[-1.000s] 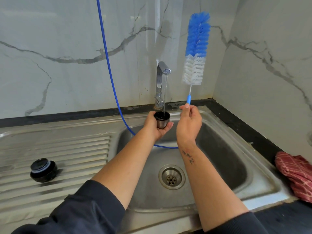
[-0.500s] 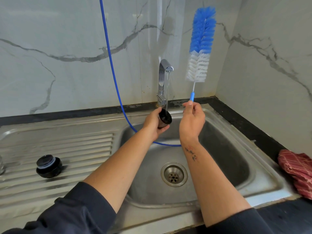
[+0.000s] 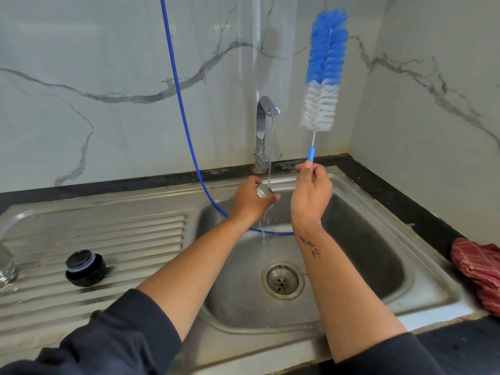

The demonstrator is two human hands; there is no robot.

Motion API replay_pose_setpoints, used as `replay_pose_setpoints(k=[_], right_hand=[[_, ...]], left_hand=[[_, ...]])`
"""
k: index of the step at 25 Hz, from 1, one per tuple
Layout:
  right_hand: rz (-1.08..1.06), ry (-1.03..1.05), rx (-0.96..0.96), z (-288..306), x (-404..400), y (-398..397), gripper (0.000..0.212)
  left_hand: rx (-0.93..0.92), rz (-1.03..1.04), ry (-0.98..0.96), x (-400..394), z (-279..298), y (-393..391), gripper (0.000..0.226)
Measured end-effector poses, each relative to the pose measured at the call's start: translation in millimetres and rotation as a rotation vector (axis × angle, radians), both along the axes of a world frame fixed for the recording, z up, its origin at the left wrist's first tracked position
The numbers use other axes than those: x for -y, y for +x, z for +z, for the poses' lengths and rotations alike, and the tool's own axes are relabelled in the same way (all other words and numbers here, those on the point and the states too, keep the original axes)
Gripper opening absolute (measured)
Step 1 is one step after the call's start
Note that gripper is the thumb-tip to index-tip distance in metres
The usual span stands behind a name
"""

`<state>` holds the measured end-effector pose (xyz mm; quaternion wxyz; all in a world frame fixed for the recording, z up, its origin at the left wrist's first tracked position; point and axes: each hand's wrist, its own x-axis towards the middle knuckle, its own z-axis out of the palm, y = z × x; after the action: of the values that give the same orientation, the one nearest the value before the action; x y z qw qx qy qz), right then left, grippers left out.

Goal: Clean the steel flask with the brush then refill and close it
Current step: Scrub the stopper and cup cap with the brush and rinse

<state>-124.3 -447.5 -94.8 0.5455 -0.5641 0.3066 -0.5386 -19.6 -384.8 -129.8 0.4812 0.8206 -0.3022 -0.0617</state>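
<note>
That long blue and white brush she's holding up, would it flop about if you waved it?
Probably a little. The brush has a thin wire stem above its blue handle, and the right hand pinches only the bottom end, so the bristly head would likely sway. It looks light: fingertips alone hold it upright. The bristles seem soft and should bend easily.

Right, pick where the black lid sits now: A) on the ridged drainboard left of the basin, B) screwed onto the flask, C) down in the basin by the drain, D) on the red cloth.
A: the black lid rests on the ridged drainboard, apart from the flask that the left hand holds under the tap.
</note>
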Motion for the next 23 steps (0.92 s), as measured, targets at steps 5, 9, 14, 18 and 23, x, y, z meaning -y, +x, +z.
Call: replay_pose_setpoints(k=[5, 9, 14, 18, 23], right_hand=[[-0.017, 0.0, -0.005, 0.9, 1.9, -0.2, 0.029], [-0.013, 0.004, 0.006, 2.5, 1.4, -2.5, 0.032], [0.076, -0.068, 0.006, 6.8, -8.8, -6.5, 0.036], [0.193, -0.208, -0.054, 5.0, -16.9, -5.9, 0.032], [0.346, -0.5, -0.24, -3.0, -22.5, -1.4, 0.022]], left_hand=[[-0.133, 0.003, -0.083, 13.0, 4.2, -14.3, 0.045], [-0.704, 0.008, -0.312, 4.7, 9.5, -14.5, 0.042], [-0.954, 0.038, -0.534, -30.5, 21.9, -9.9, 0.047], [-1.099, 0.109, -0.715, -76.8, 33.3, 2.8, 0.056], [-1.057, 0.146, -0.791, -148.1, 48.9, 27.8, 0.067]])
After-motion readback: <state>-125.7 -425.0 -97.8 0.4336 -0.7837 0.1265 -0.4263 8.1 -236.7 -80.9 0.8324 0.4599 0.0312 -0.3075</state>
